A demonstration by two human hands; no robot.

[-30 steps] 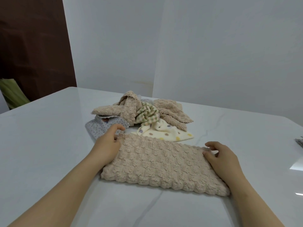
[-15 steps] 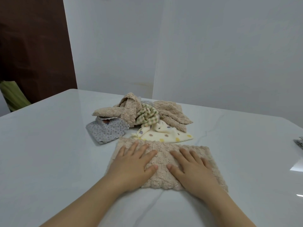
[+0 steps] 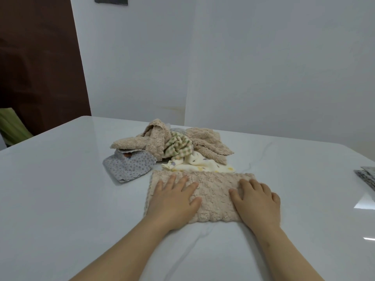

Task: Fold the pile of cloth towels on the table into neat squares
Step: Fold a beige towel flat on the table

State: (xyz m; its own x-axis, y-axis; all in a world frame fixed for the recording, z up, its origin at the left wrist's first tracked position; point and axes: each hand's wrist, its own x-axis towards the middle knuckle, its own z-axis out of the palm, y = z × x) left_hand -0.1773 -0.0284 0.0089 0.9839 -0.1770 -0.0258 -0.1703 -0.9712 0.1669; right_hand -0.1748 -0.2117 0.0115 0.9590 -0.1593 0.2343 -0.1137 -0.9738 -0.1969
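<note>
A beige textured towel (image 3: 215, 191) lies folded flat on the white table (image 3: 60, 189) in front of me. My left hand (image 3: 174, 197) presses flat on its left half with fingers spread. My right hand (image 3: 257, 199) presses flat on its right half, covering the right edge. Behind it sits the loose pile: a grey dotted cloth (image 3: 128, 165), crumpled beige towels (image 3: 154, 138), a green checked cloth (image 3: 179, 147) and a cream dotted cloth (image 3: 205, 166).
A grey patterned item (image 3: 366, 176) lies at the table's right edge. White walls stand behind the table, a dark brown door (image 3: 38, 63) at the left, and something green (image 3: 12, 124) beside it.
My hands left the towel's two ends, came flat onto its middle, then slid apart toward its sides. The towel now looks shorter and more compact.
</note>
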